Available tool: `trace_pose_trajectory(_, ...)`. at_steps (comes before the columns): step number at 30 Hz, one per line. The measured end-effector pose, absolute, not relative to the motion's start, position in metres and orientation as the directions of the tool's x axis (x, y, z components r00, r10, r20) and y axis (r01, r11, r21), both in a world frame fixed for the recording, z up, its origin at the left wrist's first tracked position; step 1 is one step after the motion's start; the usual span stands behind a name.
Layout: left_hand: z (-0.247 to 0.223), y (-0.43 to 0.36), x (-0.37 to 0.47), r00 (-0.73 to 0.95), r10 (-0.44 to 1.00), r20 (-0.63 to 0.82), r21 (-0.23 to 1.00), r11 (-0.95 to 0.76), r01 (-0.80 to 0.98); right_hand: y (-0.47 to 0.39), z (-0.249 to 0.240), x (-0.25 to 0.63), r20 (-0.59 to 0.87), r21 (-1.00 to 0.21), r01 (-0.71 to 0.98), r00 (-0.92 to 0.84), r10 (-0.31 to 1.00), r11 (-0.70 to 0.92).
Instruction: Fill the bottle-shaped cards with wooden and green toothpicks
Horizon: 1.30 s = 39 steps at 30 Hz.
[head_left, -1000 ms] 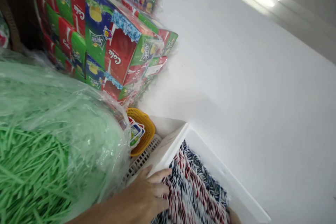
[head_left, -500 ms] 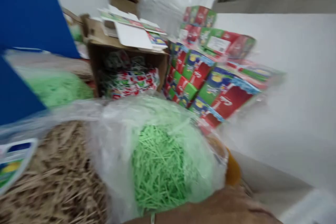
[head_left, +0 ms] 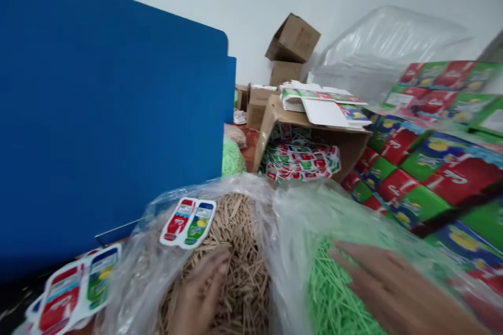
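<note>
My left hand (head_left: 202, 290) reaches over thin brown strips (head_left: 245, 251) in a clear plastic bag (head_left: 271, 204). Its fingers are stretched out, slightly blurred, with nothing visible in them. Over light green strips (head_left: 334, 293) in another clear bag (head_left: 298, 220) is my right hand (head_left: 396, 285), its fingers extended and nothing seen in its grip. Whether either hand touches the strips, I cannot tell. A red-and-green printed card (head_left: 188, 222) lies on the brown strips' bag, just above my left hand. Larger, similar cards (head_left: 74, 288) sit at the lower left.
A tall blue panel (head_left: 118, 115) stands on the left. Behind the bags, a cardboard box (head_left: 271, 125) on its side holds many printed cards (head_left: 301, 159), with flat white-backed cartons (head_left: 326, 110) on top. Red-and-green packs (head_left: 428, 172) are stacked at the right.
The view has swung left, so bags, box and packs now appear farther right and the blue panel fills more of the picture. Both my hands have come into view over the strips.
</note>
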<state>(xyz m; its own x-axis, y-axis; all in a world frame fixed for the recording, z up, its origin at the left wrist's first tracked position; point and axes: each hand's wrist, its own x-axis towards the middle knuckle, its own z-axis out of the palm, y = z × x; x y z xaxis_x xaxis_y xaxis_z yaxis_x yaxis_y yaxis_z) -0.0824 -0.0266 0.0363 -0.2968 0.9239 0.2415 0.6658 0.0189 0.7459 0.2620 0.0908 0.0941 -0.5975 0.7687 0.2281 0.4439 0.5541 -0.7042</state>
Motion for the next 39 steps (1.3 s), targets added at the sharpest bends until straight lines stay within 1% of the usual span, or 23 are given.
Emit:
trace_pose_trajectory(1, 0.035, -0.028, -0.111, -0.399, 0.881, 0.256, 0.692, 0.121, 0.712, 0.095, 0.104, 0.226, 0.237, -0.586, 0.431, -0.718, 0.654, 0.686)
trace_pose_trajectory(2, 0.033, -0.028, -0.138, -0.478, 0.825, 0.301, 0.634, 0.201, 0.746, 0.096, 0.112, 0.191, 0.206, -0.443, 0.399, -0.826, 0.525, 0.803)
trace_pose_trajectory(3, 0.031, -0.026, -0.164, -0.514, 0.791, 0.331, 0.566, 0.27, 0.779, 0.094, 0.118, 0.158, 0.134, -0.271, 0.345, -0.911, 0.39, 0.899)
trace_pose_trajectory(4, 0.028, -0.023, -0.187, -0.526, 0.787, 0.321, 0.472, 0.349, 0.81, 0.092, 0.12, 0.129, 0.065, -0.161, 0.304, -0.946, 0.317, 0.939)
trace_pose_trajectory(5, 0.025, -0.019, -0.207, -0.545, 0.78, 0.306, 0.44, 0.392, 0.808, 0.088, 0.12, 0.103, 0.015, -0.07, 0.266, -0.963, 0.268, 0.961)
trace_pose_trajectory(6, 0.022, -0.014, -0.223, -0.562, 0.774, 0.292, 0.423, 0.423, 0.801, 0.084, 0.116, 0.082, -0.021, -0.003, 0.256, -0.967, 0.256, 0.967)
trace_pose_trajectory(7, 0.019, -0.009, -0.235, -0.566, 0.778, 0.272, 0.402, 0.442, 0.802, 0.081, 0.109, 0.065, -0.061, 0.033, 0.252, -0.965, 0.254, 0.967)
trace_pose_trajectory(9, 0.013, 0.002, -0.248, -0.565, 0.794, 0.227, 0.382, 0.461, 0.801, 0.076, 0.089, 0.043, -0.175, 0.051, 0.301, -0.936, 0.306, 0.952)
trace_pose_trajectory(11, 0.008, 0.01, -0.25, -0.552, 0.813, 0.185, 0.358, 0.467, 0.809, 0.073, 0.068, 0.031, -0.274, 0.047, 0.385, -0.883, 0.382, 0.922)
trace_pose_trajectory(15, 0.003, 0.013, -0.242, -0.504, 0.847, 0.168, 0.312, 0.439, 0.842, 0.07, 0.042, 0.03, -0.232, -0.004, 0.485, -0.851, 0.471, 0.874)
trace_pose_trajectory(20, -0.003, 0.009, -0.238, -0.477, 0.855, 0.205, 0.281, 0.416, 0.865, 0.07, 0.038, 0.041, -0.22, -0.065, 0.514, -0.843, 0.49, 0.855)
trace_pose_trajectory(24, -0.011, 0.01, -0.241, -0.475, 0.849, 0.232, 0.282, 0.409, 0.868, 0.066, 0.034, 0.047, -0.159, -0.056, 0.533, -0.84, 0.519, 0.844)
trace_pose_trajectory(32, -0.022, 0.008, -0.242, -0.468, 0.839, 0.277, 0.272, 0.399, 0.876, 0.055, 0.031, 0.049, -0.194, -0.04, 0.56, -0.816, 0.544, 0.827)
trace_pose_trajectory(39, -0.028, 0.008, -0.242, -0.478, 0.826, 0.3, 0.283, 0.401, 0.871, 0.058, 0.017, 0.049, -0.121, -0.032, 0.551, -0.83, 0.544, 0.834)
